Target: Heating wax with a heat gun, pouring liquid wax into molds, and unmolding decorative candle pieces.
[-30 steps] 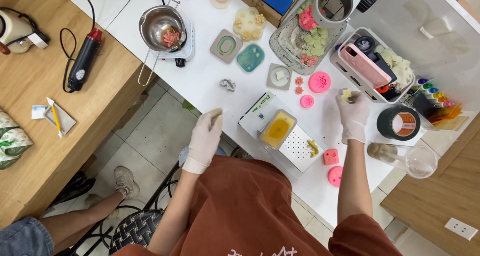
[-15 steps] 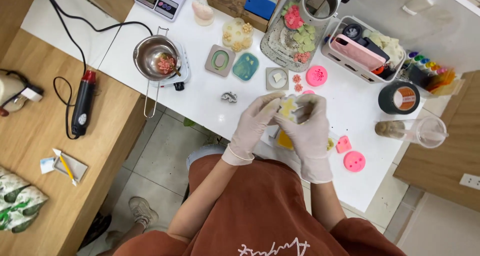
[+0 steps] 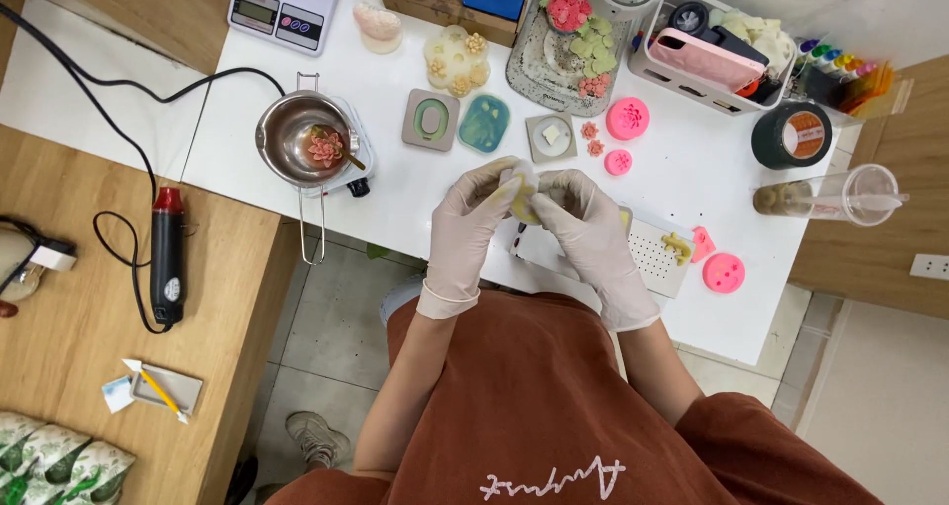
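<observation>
Both hands wear thin white gloves and meet above the white table. My left hand and my right hand together grip a small pale yellow soft mould, fingers curled around its edges. Beneath them lies a white perforated board with a small yellow piece on it. What the mould contains is hidden by the fingers.
A metal pot with a pink flower sits on a small burner at left. Green moulds, pink moulds, a tape roll, a plastic cup, a scale and a tray crowd the table. A heat gun lies on the wooden bench.
The hands were apart a second ago, then came together over the board and took up the pale yellow mould. The view has also shifted closer.
</observation>
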